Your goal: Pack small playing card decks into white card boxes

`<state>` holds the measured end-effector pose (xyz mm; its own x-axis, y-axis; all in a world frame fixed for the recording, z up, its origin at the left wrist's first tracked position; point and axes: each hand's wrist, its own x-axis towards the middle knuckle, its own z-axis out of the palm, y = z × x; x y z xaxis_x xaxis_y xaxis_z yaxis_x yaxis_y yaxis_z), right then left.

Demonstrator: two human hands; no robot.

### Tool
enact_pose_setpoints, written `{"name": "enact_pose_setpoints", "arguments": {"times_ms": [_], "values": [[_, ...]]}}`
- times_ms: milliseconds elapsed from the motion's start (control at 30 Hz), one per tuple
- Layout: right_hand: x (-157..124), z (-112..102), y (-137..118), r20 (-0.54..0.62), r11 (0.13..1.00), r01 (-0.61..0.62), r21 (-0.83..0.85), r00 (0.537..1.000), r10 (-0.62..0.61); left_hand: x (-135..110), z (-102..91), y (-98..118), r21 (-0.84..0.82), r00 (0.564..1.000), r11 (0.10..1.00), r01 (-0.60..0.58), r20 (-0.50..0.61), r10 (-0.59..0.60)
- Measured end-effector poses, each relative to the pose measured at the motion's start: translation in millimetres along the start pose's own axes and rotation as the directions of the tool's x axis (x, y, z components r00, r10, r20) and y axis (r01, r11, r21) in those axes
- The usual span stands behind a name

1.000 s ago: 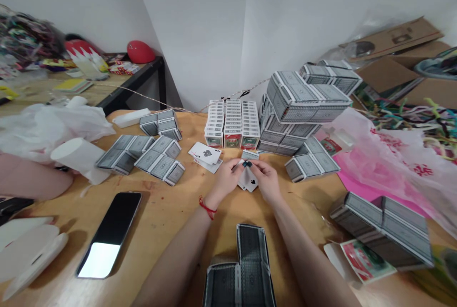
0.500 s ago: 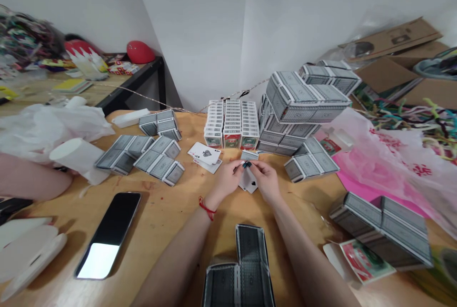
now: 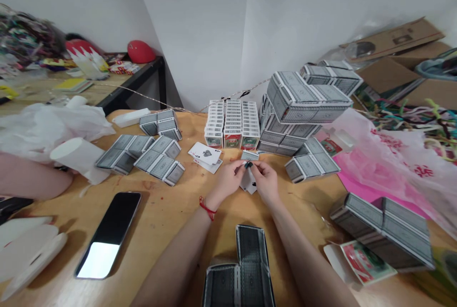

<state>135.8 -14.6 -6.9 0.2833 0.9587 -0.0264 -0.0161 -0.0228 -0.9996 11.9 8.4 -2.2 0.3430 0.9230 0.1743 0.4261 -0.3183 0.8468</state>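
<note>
Both my left hand (image 3: 229,177) and my right hand (image 3: 266,182) are closed, with fingertips meeting over the middle of the table. They pinch the top of a playing card (image 3: 249,186); a black spade mark shows on its white face, and the fingers cover the rest. Just beyond the fingertips is a small grey-backed card piece (image 3: 250,155). Left of my left hand lie loose cards (image 3: 206,153), an ace of spades on top. Close to my body stands a block folded from grey cards (image 3: 250,254), between my forearms.
Three rows of card boxes (image 3: 233,126) stand against the wall. Stacked grey card blocks (image 3: 303,102) rise at back right, with more blocks (image 3: 160,160) at left. A phone (image 3: 109,235) lies front left; an opened card box (image 3: 367,262) lies front right, near pink plastic (image 3: 374,147).
Almost nothing has moved. My fingers have shifted very slightly at the card, and the spade mark is now partly covered by my right hand.
</note>
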Motion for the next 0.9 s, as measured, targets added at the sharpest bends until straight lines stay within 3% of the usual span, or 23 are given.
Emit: {"name": "enact_pose_setpoints", "arguments": {"times_ms": [367, 633, 900], "values": [[1.0, -0.7, 4.6, 0.045, 0.999, 0.018, -0.047, 0.999, -0.016, 0.1, -0.4, 2.8, 0.022, 0.999, 1.000, 0.011, -0.040, -0.010], [1.8, -2.8, 2.1, 0.088, 0.988, -0.035, -0.150, 0.995, 0.048, 1.1, -1.8, 2.7, 0.109, 0.994, 0.994, 0.019, -0.112, -0.006], [1.5, -3.5, -0.4, 0.178, 0.994, -0.069, -0.082, 0.981, 0.082, 2.3, 0.2, 0.2, 0.135, 0.990, 0.990, 0.031, -0.142, -0.012]]}}
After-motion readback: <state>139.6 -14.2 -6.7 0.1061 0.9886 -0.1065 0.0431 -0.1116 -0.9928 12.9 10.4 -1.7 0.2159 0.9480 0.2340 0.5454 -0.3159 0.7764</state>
